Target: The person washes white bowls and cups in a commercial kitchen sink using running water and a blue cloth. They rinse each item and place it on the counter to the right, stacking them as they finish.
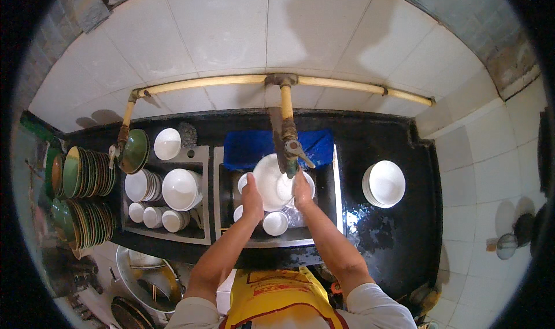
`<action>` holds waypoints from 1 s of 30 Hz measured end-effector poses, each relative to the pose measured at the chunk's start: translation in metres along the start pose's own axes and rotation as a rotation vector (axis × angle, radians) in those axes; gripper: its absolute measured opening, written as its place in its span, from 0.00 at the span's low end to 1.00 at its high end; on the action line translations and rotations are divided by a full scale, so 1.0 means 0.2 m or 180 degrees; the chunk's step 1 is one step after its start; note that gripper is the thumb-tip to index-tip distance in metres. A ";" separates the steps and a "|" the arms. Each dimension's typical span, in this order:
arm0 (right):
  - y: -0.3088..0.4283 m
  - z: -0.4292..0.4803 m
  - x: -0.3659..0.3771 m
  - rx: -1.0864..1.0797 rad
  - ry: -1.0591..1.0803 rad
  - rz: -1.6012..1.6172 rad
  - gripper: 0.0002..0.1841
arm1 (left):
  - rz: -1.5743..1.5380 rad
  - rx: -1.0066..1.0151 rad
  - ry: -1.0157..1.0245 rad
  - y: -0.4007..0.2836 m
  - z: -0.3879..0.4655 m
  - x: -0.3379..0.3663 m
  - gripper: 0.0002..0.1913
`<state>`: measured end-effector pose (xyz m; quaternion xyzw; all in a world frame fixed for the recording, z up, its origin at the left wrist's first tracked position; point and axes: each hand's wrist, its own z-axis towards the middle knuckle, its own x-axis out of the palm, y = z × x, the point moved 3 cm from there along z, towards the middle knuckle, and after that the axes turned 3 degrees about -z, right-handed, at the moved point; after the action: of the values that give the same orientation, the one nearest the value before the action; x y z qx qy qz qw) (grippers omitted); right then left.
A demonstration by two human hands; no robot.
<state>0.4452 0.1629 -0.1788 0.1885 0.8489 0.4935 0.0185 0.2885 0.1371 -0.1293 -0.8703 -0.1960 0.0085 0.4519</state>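
Observation:
Between my two hands is a large white bowl point(268, 190), held over the right sink basin below the tap point(292, 155). My left hand point(252, 199) grips its left side. Against the opposite rim lies my right hand point(302, 192), its fingers partly hidden by the tap. Small white bowls sit in the basin around and under the large one; a small bowl point(275, 223) shows in front. Clear water or wet plastic glints to the right of it; I cannot tell which.
A blue cloth point(247, 149) drapes over the basin's back edge. The left basin point(207, 177) holds stacked white bowls and plates. Racked green plates point(89, 173) stand further left. Stacked white bowls point(386, 184) rest on the wet black counter point(381, 246) at right. A yellow pipe point(208, 84) runs along the wall.

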 end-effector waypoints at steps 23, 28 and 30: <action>-0.05 -0.17 -0.35 -0.0524 0.0126 -0.0196 0.32 | -0.0603 -0.0770 0.0739 0.67 0.15 0.16 0.26; -0.24 0.06 -0.45 0.0979 0.0497 -0.1682 0.23 | 0.0498 -0.0178 0.1356 0.45 0.11 -0.01 0.37; -0.12 0.19 -0.33 0.0010 0.1589 -0.1553 0.24 | 0.0473 -0.0251 0.1686 0.28 0.09 -0.05 0.39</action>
<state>0.5084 0.1613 -0.2284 -0.1465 0.8480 0.5041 -0.0726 0.2947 0.1181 -0.1857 -0.8710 -0.0068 -0.1938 0.4513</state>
